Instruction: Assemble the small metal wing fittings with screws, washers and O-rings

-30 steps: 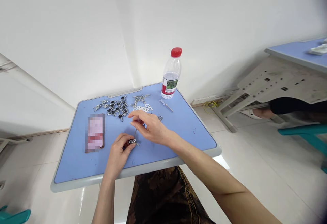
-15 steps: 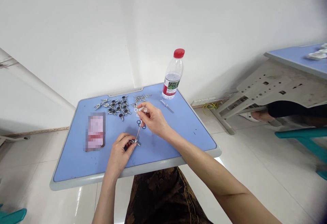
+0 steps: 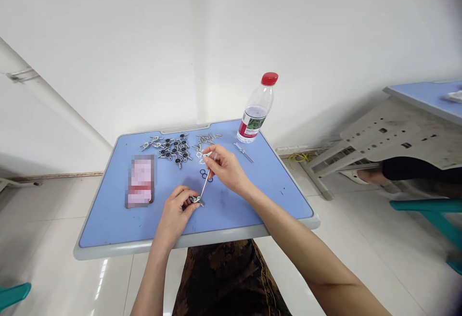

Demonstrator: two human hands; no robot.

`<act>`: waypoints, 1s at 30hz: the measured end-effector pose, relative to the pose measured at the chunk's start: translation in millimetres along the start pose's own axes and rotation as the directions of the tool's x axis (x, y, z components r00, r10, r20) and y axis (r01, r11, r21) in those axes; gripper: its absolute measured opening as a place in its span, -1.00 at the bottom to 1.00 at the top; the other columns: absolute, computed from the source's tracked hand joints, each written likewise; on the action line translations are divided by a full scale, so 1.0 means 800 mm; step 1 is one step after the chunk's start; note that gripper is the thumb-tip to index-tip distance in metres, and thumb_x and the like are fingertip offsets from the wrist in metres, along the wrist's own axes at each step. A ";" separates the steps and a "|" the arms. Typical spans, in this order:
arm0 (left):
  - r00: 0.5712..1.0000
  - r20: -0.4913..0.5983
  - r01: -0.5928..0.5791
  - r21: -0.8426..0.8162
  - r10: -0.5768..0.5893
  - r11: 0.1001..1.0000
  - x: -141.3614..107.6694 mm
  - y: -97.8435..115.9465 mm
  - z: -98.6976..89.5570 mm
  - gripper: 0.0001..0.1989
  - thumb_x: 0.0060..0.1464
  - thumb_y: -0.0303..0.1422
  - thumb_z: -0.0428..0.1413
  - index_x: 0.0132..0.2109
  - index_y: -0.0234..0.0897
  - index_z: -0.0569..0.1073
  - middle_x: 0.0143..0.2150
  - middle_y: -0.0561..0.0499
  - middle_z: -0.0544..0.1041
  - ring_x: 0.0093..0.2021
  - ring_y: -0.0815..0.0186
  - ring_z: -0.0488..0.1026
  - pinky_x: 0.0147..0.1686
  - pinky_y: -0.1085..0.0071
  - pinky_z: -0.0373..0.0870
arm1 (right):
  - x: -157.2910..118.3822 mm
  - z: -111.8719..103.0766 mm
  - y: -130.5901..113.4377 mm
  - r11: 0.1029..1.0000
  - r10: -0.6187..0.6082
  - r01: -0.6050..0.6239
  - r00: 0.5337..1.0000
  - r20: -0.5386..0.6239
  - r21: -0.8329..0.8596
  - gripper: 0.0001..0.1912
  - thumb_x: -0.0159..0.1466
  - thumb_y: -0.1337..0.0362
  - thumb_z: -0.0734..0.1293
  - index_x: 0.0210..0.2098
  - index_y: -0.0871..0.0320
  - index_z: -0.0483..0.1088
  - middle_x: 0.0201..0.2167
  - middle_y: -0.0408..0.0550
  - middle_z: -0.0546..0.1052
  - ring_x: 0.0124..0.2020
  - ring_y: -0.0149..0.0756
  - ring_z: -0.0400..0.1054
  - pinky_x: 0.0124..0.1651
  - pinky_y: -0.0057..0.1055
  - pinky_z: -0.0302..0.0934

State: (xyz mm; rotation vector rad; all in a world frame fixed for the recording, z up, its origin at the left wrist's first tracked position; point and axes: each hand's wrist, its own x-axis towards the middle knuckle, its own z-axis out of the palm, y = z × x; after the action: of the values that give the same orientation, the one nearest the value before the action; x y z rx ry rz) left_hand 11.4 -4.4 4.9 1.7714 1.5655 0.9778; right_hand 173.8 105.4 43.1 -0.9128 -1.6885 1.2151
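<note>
Near the front of the blue table [image 3: 231,210], my left hand [image 3: 177,210] pinches a small metal part [image 3: 197,200] between thumb and fingers. My right hand [image 3: 224,166] grips the clear handle of a thin screwdriver [image 3: 206,181], whose shaft slants down to the metal part. Just left of my right fingers lie flat metal plates [image 3: 198,154], and several black rings [image 3: 204,175] lie below them. Farther back sit a cluster of metal parts with black discs [image 3: 174,150] and a pile of small metal pins [image 3: 206,139].
A phone [image 3: 140,181] with a blurred screen lies at the left. A water bottle [image 3: 253,114] with a red cap stands at the back right, beside a syringe-like tool [image 3: 244,152]. Another table [image 3: 426,97], a teal stool [image 3: 426,205] and a person's leg [image 3: 407,168] are at the right.
The camera view has shifted slightly, so the table's contents appear farther right. Both hands keep their grips, with the screwdriver's tip still at the metal part.
</note>
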 end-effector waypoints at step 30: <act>0.996 -0.046 -0.065 0.307 0.083 0.950 -0.011 0.002 0.011 -0.85 0.14 -0.40 0.10 -0.11 -0.16 0.45 -0.13 -0.01 0.42 -0.26 0.30 0.46 -0.26 0.35 0.39 | 0.000 -0.006 -0.008 0.971 0.123 -0.135 0.990 0.075 0.195 -0.69 0.23 0.08 0.33 -0.17 0.14 0.29 -0.56 -0.29 0.36 -0.64 -0.50 0.30 -0.53 -0.47 0.33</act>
State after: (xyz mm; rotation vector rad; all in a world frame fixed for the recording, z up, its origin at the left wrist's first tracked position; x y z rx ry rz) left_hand 19.6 -13.1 -0.1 2.0393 1.7765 0.8640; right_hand 177.5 105.0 49.7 -0.8796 -1.5407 1.4853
